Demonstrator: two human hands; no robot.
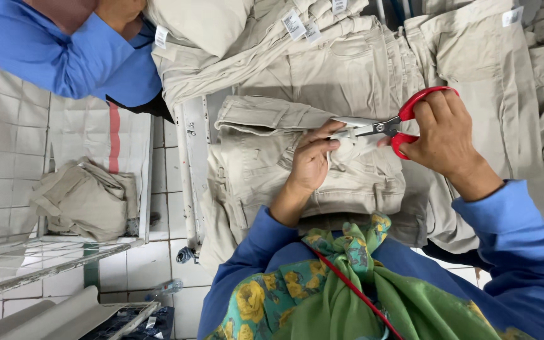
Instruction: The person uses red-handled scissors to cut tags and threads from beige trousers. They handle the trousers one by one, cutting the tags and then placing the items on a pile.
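Two hands, scissors at trouser edge

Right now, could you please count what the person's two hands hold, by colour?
Red: 1, the red-handled scissors in the right hand.
Beige: 1, the beige garment pinched by the left hand.
Total: 2

Labels noted, all small white rect. tags w/ dark print: two on folded beige garments, top centre; one at top edge; one upper left; one top right; no screens/signs.
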